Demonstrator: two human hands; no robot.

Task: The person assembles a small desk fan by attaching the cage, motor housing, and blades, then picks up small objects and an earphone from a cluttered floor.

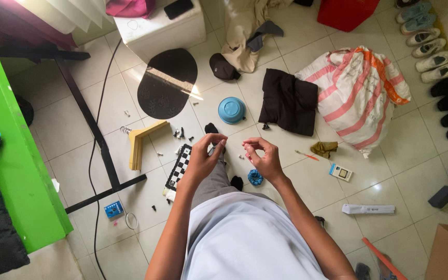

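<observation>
I look straight down at a tiled floor past my light shirt and grey trousers. My left hand (203, 155) is raised at chest height, thumb and fingers pinched together on something too small to make out. My right hand (264, 155) is level with it, a short gap apart, fingers curled in a similar pinch. Below the left hand lies a folded black-and-white chessboard (178, 167), with a few small chess pieces (179, 133) scattered on the tiles around it. A small blue ring-shaped object (255, 178) lies by my foot.
A blue bowl (232, 110), a black folded cloth (289, 101), a striped sack (361, 93), a yellow wooden frame (141, 142), a black oval mat (167, 82) and shoes (436, 52) lie around. A green table (11, 155) with a black metal frame (97, 136) stands at left.
</observation>
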